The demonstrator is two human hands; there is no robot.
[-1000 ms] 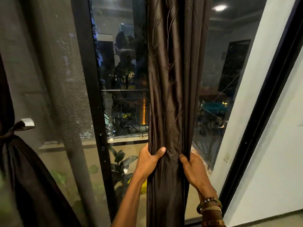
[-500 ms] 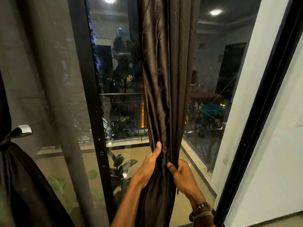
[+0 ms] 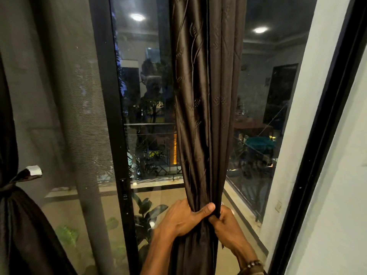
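**Item under handling.** A dark brown satin curtain hangs gathered into a narrow column in front of the glass of a sliding door. It runs from 12 o'clock to 6 o'clock through the middle of the view.

**Hands.** Both are found at about 6 o'clock, at the narrowest point of the column.
- The left hand is closed round the gathered cloth from the 9 o'clock side, with the thumb laid across the front.
- The right hand is curled round the same bundle from the 3 o'clock side, just under that thumb. A beaded bracelet is worn on its wrist.

**Handling assessment.**
- The cloth is judged soft and limp, with no stiffness of its own. Its pleats are expected to spread as soon as the grip is eased.
- The sheen suggests a slippery face, so a full wrap of the fingers is judged safer than a pinch.
- Its weight is judged moderate and is borne from above.
- Hold is best taken where the pleats are already bunched, as at present.
- A hard downward pull is judged a risk to the hanging, which lies out of view.

**Surroundings.**
- A second dark curtain, already tied, is noted at 8 o'clock.
- A mesh screen is noted at 10 o'clock.
- The black door frame stands just left of centre.
- A leafy plant is seen beyond the glass at 7 o'clock.
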